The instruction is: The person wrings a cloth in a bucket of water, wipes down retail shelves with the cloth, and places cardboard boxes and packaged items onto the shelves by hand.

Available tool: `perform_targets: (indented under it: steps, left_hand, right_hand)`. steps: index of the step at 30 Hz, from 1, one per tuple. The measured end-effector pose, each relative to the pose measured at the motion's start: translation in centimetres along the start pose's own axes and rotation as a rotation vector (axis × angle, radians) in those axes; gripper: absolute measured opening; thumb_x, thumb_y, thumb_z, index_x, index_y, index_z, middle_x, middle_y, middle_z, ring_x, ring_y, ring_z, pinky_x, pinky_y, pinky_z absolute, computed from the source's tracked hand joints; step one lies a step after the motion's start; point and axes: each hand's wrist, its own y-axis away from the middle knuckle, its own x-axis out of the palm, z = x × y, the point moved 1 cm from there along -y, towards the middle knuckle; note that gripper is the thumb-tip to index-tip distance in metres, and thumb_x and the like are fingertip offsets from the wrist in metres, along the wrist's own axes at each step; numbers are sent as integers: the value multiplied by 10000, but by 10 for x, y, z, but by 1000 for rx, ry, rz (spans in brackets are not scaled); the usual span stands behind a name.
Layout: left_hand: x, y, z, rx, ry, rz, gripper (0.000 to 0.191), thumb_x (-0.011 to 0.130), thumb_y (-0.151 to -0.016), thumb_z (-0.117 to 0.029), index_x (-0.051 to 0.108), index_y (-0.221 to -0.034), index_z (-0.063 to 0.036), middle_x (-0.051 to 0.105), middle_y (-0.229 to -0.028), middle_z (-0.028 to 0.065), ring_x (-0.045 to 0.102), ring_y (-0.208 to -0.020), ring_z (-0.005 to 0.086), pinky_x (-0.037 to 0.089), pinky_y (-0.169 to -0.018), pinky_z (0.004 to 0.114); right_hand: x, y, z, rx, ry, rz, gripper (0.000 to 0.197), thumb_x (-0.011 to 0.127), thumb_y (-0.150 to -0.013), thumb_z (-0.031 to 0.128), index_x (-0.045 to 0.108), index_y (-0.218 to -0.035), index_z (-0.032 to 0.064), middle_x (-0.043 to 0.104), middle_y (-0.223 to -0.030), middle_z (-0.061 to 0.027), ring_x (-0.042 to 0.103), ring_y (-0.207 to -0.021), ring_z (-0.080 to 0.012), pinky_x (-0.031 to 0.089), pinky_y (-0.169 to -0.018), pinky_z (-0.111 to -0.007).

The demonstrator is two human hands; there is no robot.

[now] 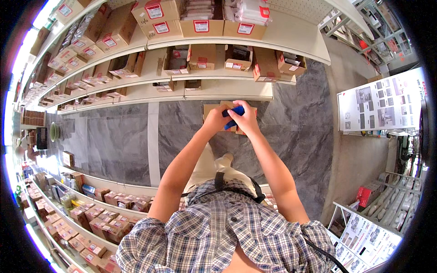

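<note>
Both of my hands meet in front of me, over a cardboard box (211, 108) low down near the floor. A small dark-blue object (238, 110) is between them, its kind hard to make out. My left hand (215, 119) grips it from the left with bent fingers. From the other side my right hand (248, 120) holds it, the thumb laid across it. Another blue part (229, 125) shows below the thumbs; whether it belongs to the same object I cannot tell. My hands cover much of the box.
Ahead stands a shelving unit (297, 37) with cardboard boxes (202, 56) on several levels. Behind me, to the left, another shelf carries small boxes (111, 228). Grey marbled tile floor (119, 143) lies between them. A printed display board (379, 102) stands at the right.
</note>
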Motion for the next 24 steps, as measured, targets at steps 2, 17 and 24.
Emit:
perform_targets:
  steps: [2, 17, 24]
  left_hand:
    - [5, 1, -20, -224, 126, 85, 343, 670, -753, -117, 561, -1071, -47, 619, -740, 109, 608, -699, 215, 496, -678, 318]
    - [38, -4, 196, -143, 320, -345, 292, 534, -792, -32, 486, -1078, 1, 591, -974, 97, 583, -886, 183, 459, -782, 296]
    - [113, 14, 249, -262, 345, -432, 287, 482, -777, 31, 494, -1059, -20, 589, -956, 94, 578, -866, 193, 457, -765, 294]
  right_hand:
    - [-11, 9, -11, 53, -154, 66, 302, 683, -747, 125, 529, -993, 42, 597, -915, -72, 575, -898, -193, 453, -801, -312]
    - [-77, 39, -170, 286, -242, -226, 195, 428, -709, -63, 514, -864, 18, 607, -811, -96, 577, -725, -163, 473, -709, -284]
    - [-63, 63, -242, 654, -262, -109, 122, 480, -795, 59, 532, -901, 30, 551, -673, -49, 511, -595, -127, 406, -570, -245]
